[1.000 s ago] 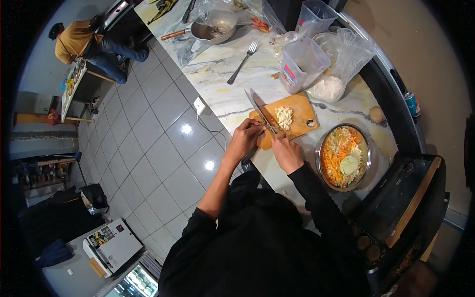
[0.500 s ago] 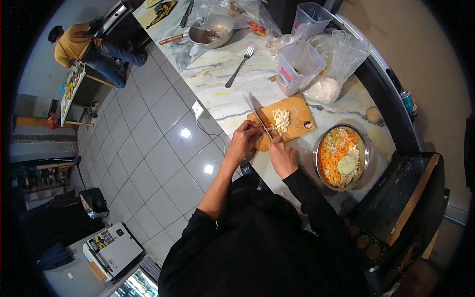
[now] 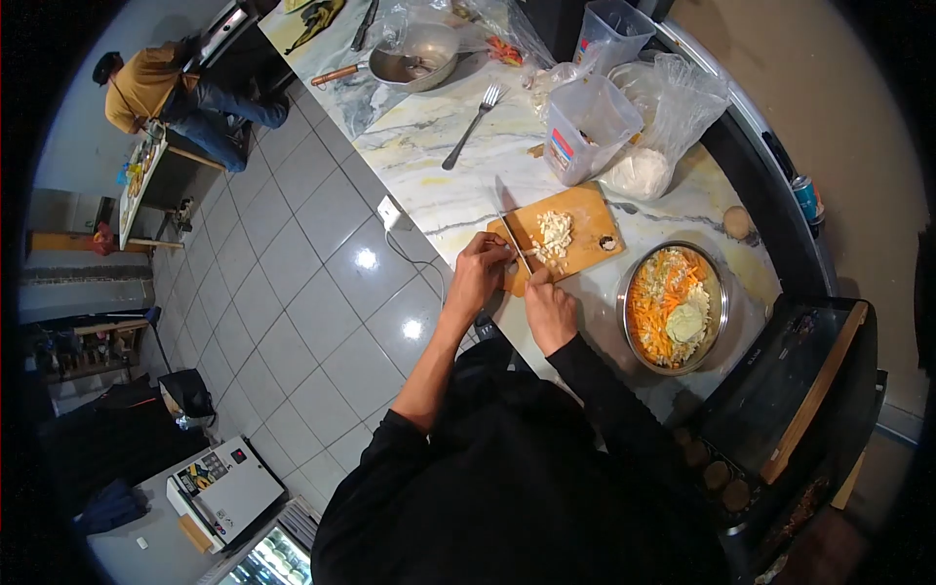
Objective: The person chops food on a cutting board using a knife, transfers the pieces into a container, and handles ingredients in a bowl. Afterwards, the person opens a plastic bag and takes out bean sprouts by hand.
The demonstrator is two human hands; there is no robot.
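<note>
Currently, the right hand (image 3: 551,310) grips a long, steel-bladed knife (image 3: 515,240) over the rectangular orange-brown wooden board (image 3: 591,207); the left hand (image 3: 482,268) bunches beside the knife, its hold unclear. Pale chopped pieces (image 3: 555,230) lie mid-board. Good practice: left fingers curled back, strokes short.

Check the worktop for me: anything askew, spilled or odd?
I see no clear spill or damage. One oddity: a white box sits at the counter edge, its cord trailing below, left of the board. It might snag someone's arm.
</note>
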